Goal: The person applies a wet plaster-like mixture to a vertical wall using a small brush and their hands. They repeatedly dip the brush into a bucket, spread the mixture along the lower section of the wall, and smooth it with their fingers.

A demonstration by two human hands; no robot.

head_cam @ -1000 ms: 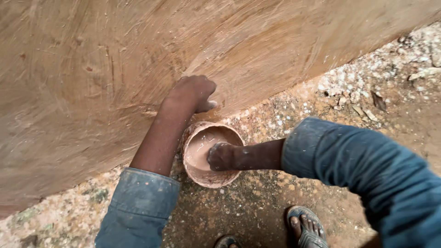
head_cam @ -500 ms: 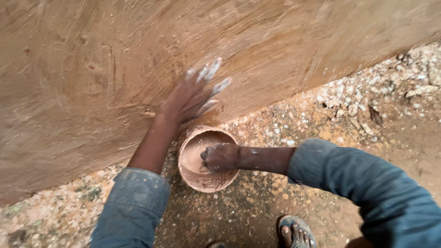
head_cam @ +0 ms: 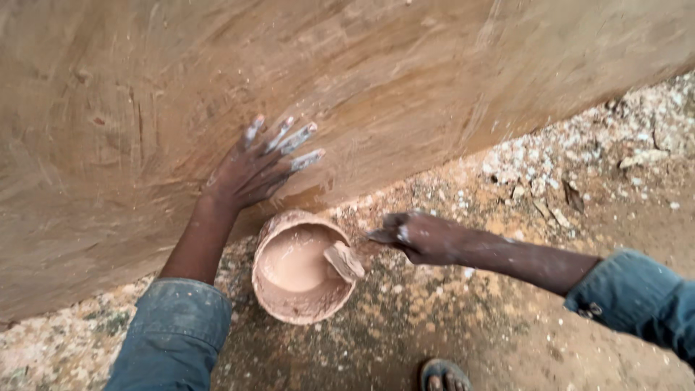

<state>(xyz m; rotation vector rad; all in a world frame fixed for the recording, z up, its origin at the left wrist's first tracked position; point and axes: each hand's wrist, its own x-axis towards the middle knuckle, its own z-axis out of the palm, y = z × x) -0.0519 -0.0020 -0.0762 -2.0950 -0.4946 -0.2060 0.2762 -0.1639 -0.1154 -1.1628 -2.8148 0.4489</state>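
Two muddy hands: left hand (head_cam: 250, 174) on wall (head_cam: 108, 108).

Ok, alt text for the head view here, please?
A person's left hand presses flat, fingers spread, on a brown mud-plastered wall. The right hand hovers beside a round bowl of pale wet clay on gravelly ground.

No pkgs, labels, signs, screens.

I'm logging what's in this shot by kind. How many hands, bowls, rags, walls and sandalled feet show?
Hands: 2, left hand on the mud wall, right hand beside the bowl
Bowl of slurry: 1
Rag: 1
Mud wall: 1
Sandalled foot: 1
Total: 6
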